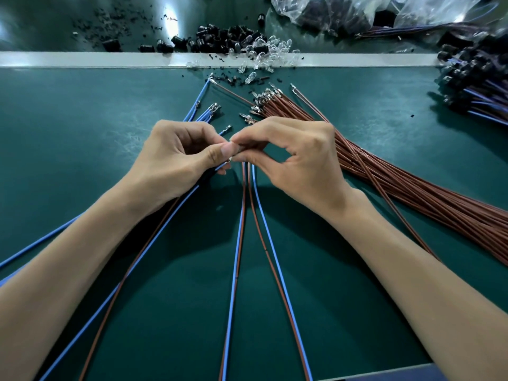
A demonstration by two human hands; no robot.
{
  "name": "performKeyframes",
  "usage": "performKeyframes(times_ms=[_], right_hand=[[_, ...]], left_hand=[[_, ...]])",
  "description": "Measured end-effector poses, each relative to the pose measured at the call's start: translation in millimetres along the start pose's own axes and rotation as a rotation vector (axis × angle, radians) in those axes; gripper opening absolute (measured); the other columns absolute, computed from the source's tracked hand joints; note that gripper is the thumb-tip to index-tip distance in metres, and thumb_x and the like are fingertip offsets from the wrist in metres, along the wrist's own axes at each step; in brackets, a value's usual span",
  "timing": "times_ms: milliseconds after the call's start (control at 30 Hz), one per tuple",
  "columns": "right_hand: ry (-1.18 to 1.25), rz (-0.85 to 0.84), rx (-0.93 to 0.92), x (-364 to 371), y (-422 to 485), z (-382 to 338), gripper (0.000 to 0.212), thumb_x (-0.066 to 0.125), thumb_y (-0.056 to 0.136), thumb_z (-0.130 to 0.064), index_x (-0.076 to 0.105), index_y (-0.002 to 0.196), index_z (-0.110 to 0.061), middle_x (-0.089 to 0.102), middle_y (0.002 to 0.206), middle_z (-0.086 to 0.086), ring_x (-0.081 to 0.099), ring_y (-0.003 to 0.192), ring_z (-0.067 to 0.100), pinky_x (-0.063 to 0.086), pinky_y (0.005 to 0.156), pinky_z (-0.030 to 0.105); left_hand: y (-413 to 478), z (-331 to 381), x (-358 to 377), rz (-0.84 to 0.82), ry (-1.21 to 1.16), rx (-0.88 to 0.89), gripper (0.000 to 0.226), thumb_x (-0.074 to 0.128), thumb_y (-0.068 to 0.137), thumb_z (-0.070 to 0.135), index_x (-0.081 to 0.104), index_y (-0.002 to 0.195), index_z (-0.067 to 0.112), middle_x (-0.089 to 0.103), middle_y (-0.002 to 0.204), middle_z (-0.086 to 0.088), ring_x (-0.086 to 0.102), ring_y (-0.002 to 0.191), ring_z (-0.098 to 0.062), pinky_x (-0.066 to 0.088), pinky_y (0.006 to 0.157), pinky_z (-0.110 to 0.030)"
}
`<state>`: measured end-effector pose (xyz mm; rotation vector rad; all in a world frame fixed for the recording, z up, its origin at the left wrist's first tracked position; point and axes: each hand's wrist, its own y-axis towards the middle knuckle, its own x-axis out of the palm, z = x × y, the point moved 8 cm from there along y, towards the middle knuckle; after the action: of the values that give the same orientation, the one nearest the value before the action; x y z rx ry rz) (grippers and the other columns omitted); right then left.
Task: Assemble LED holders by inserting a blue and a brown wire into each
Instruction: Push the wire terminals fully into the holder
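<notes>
Two-handed pinch over mid-mat, holder hidden inside.
Curls left hand tight, likely round the holder; pinches blue wire and brown wire near their ends in right hand, fingertips of both meeting. Cannot tell holder's facing, buried in that pinch. Trails both wires from the pinch toward the near mat edge, long axis far-to-near. Could bend a terminal or seat it crooked if pushed off-line; could swap slots, working unseen; could snag loose blue wires beyond the left knuckles, or brown bundle beside the right hand.
</notes>
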<state>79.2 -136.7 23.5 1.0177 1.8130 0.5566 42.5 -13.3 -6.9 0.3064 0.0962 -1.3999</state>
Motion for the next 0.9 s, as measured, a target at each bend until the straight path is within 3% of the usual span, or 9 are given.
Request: performKeyframes(times_ms=[333, 433, 533, 600, 767, 800, 900], right_hand=[[0.038, -0.041, 0.037, 3.5, 2.4, 1.6, 0.023, 0.076, 0.080, -0.003, 0.072, 0.102, 0.000, 0.073, 0.094, 0.006, 0.069, 0.083, 0.015, 0.055, 0.079, 0.027], [0.064, -0.035, 0.076, -0.5, 4.5, 4.6, 0.019, 0.075, 0.079, -0.004, 0.072, 0.098, 0.000, 0.073, 0.092, 0.005, 0.069, 0.083, 0.012, 0.054, 0.080, 0.023], [0.090, -0.030, 0.136, -5.3, 5.7, 12.3, 0.018, 0.073, 0.080, -0.002, 0.071, 0.098, 0.000, 0.072, 0.092, 0.005, 0.069, 0.084, 0.012, 0.053, 0.082, 0.021], [0.143, -0.026, 0.201, -6.5, 5.2, 19.6, 0.019, 0.071, 0.081, 0.001, 0.070, 0.100, 0.000, 0.071, 0.092, 0.004, 0.069, 0.084, 0.012, 0.054, 0.083, 0.022], [0.277, -0.026, 0.325, -3.1, 3.4, 32.1, 0.025, 0.066, 0.082, 0.005, 0.066, 0.101, -0.011, 0.069, 0.087, -0.002, 0.068, 0.084, 0.009, 0.052, 0.084, 0.022], [0.289, -0.021, 0.334, -3.1, 3.3, 33.6, 0.025, 0.066, 0.082, 0.005, 0.065, 0.100, -0.013, 0.068, 0.086, -0.004, 0.068, 0.084, 0.008, 0.052, 0.083, 0.021], [0.317, 0.003, 0.357, -5.6, 2.9, 38.1, 0.027, 0.065, 0.082, 0.008, 0.065, 0.098, -0.013, 0.068, 0.086, -0.008, 0.068, 0.083, 0.004, 0.051, 0.080, 0.019]], left_hand=[[0.4, -3.2, -3.1, 0.052, -0.046, 0.013, 0.016, 0.063, 0.079, 0.026, 0.064, 0.071, 0.013, 0.063, 0.057, 0.009, 0.053, 0.056, -0.002, 0.042, 0.060, -0.012], [0.6, -6.4, -4.4, 0.056, -0.070, -0.008, 0.013, 0.067, 0.085, 0.024, 0.068, 0.073, 0.019, 0.066, 0.060, 0.008, 0.058, 0.057, -0.003, 0.045, 0.062, -0.012], [2.2, -14.2, -11.3, 0.120, -0.155, -0.067, 0.021, 0.056, 0.081, 0.018, 0.074, 0.072, 0.024, 0.068, 0.068, 0.003, 0.060, 0.068, -0.016, 0.048, 0.074, -0.032], [2.5, -14.2, -13.5, 0.152, -0.156, -0.076, 0.024, 0.052, 0.078, 0.016, 0.074, 0.074, 0.025, 0.068, 0.069, 0.003, 0.057, 0.072, -0.020, 0.045, 0.076, -0.037], [-0.1, -4.9, -5.1, 0.085, 0.056, -0.013, 0.015, 0.052, 0.077, 0.018, 0.067, 0.078, 0.020, 0.064, 0.071, -0.003, 0.056, 0.066, -0.011, 0.044, 0.067, -0.019], [-0.8, -2.9, -3.4, 0.073, 0.107, 0.008, 0.013, 0.053, 0.077, 0.021, 0.066, 0.078, 0.017, 0.065, 0.070, -0.005, 0.058, 0.064, -0.011, 0.046, 0.067, -0.022], [-3.6, 2.5, 1.9, 0.056, 0.264, 0.095, 0.036, 0.055, 0.077, 0.037, 0.066, 0.074, 0.002, 0.062, 0.068, -0.022, 0.057, 0.064, -0.037, 0.045, 0.060, -0.043]])
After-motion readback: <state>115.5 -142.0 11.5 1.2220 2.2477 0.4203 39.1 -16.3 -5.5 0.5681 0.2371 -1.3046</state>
